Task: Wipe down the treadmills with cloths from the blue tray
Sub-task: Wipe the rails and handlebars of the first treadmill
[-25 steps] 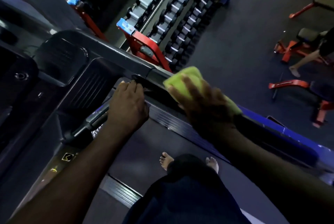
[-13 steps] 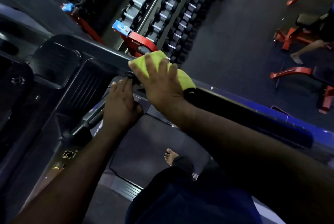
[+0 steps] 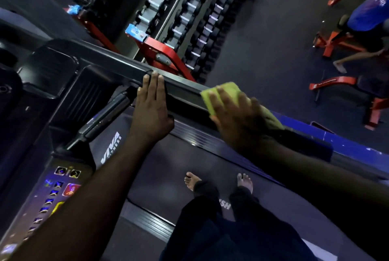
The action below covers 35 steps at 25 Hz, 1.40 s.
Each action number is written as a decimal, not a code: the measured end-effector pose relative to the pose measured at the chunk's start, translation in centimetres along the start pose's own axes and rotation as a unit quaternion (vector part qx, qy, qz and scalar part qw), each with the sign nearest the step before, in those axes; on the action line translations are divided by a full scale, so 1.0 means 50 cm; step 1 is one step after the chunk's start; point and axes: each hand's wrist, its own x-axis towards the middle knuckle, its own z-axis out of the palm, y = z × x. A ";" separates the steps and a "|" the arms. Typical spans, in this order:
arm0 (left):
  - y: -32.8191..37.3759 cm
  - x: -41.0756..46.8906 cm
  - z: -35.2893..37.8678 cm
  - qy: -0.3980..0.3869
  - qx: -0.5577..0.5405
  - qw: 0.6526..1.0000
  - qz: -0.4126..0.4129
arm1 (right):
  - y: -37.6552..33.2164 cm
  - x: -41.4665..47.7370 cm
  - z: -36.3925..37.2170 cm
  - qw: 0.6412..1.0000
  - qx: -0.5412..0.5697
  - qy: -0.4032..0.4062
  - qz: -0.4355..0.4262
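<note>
1. Commercial gym, not a home setup.
2. Long dumbbell rack [image 3: 189,18] on a red frame, rows of dumbbells sorted by size.
3. Treadmill [image 3: 160,176] w/ belt, side rail, lit button console [image 3: 61,193] & "VIVA" logo.
4. Red-framed padded benches [image 3: 336,42] on dark floor [image 3: 273,39], another person [image 3: 368,14] at 1 of them.

- "VIVA" in big white letters on the treadmill's dark front cover [image 3: 111,147]. The small line under it looks like "FITNESS", but it's pretty blurry.
- White letters "ISH" on the belt [image 3: 224,205], right by where you're standing. The rest of the word is hidden.
- The console stickers [image 3: 61,187] are just colourful icons, too smeared to read.
</note>
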 end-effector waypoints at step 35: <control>0.366 0.103 0.102 0.108 -0.006 0.994 -0.024 | 0.383 -0.099 0.050 0.683 0.533 -0.496 0.063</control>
